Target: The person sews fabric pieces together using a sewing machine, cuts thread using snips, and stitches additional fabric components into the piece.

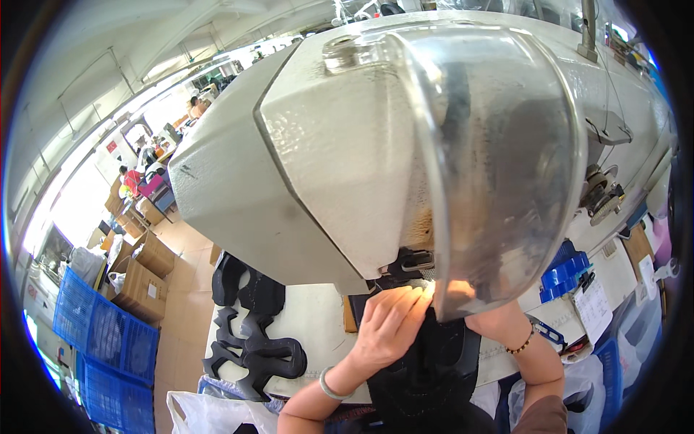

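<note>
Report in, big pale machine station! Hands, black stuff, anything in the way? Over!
Left hand: fingertips bunched. Right hand: fingers partly behind curved clear plastic shield. Broad black piece between hands, material and hold unclear. Shield obscures right fingertips.

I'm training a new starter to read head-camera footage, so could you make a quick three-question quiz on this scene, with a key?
1. Multiple choice: on which wrist is the beaded bracelet? a) left b) right
2. True or false: the black shaped pieces on the table lie to the left of the left hand.
3. Fill the gap: a clear curved ____ on the machine stands between the camera and part of the right hand.

Key: 1. b; 2. true; 3. shield.
</note>
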The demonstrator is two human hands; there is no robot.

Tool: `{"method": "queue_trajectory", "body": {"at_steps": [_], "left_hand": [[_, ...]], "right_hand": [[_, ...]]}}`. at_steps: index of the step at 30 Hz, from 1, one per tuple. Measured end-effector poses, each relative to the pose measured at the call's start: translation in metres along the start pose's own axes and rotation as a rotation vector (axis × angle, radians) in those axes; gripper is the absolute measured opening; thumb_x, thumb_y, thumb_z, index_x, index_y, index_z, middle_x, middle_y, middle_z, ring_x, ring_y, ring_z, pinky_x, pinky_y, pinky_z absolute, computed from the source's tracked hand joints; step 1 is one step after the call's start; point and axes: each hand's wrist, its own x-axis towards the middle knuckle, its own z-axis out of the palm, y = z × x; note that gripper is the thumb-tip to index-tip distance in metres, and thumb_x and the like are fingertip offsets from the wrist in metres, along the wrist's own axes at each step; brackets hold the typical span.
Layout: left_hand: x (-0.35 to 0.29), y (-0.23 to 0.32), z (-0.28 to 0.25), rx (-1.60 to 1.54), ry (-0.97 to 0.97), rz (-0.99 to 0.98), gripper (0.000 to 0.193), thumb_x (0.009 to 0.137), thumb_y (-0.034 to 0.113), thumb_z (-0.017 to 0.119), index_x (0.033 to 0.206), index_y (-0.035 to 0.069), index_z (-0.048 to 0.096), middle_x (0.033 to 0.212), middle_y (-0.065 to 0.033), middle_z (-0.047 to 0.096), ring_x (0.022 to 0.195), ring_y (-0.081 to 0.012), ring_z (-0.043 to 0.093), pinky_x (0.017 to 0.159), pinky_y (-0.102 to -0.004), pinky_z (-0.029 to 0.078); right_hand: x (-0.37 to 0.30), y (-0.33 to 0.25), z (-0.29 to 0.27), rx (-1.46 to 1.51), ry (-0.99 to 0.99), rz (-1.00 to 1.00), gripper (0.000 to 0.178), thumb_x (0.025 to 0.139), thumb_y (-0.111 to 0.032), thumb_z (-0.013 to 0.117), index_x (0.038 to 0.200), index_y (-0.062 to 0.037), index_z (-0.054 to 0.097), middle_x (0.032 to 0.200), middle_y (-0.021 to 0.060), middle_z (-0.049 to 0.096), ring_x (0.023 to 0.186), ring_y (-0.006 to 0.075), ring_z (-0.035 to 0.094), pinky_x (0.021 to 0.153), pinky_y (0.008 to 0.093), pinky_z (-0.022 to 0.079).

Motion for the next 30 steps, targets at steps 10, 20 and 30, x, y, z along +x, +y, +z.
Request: {"method": "queue_trajectory", "body": {"at_steps": [10, 20, 30], "left_hand": [[-0.011, -0.014, 0.008, 0.029, 0.179, 0.014, 0.027, 0.067, 0.000, 0.069, 0.093, 0.007, 0.071, 0.096, -0.0015, 0.057, 0.091, -0.0168, 0.057, 0.075, -0.0296, 0.053], [-0.003, -0.014, 0.014, 0.001, 0.191, 0.025, 0.030, 0.063, 0.001, 0.074, 0.092, 0.008, 0.071, 0.093, -0.0005, 0.058, 0.089, -0.0164, 0.058, 0.069, -0.0267, 0.054], [-0.007, -0.015, 0.006, -0.020, 0.152, 0.016, 0.030, 0.063, -0.002, 0.070, 0.091, 0.005, 0.070, 0.095, -0.0038, 0.061, 0.091, -0.0209, 0.061, 0.078, -0.0321, 0.054]], "right_hand": [[0.018, -0.041, -0.059, 0.185, -0.005, 0.409, 0.031, 0.070, -0.019, 0.070, 0.094, -0.0021, 0.060, 0.097, 0.0159, 0.061, 0.083, 0.0338, 0.058, 0.071, 0.0387, 0.046], [-0.028, 0.041, 0.031, 2.105, 0.017, 1.098, 0.036, 0.082, -0.011, 0.065, 0.116, -0.0068, 0.055, 0.104, 0.0060, 0.061, 0.093, 0.0167, 0.060, 0.080, 0.0316, 0.051], [-0.011, -0.005, 0.019, 1.664, 0.042, 1.022, 0.040, 0.079, -0.006, 0.069, 0.116, -0.0060, 0.054, 0.111, 0.0054, 0.059, 0.101, 0.0153, 0.056, 0.090, 0.0312, 0.046]]}}
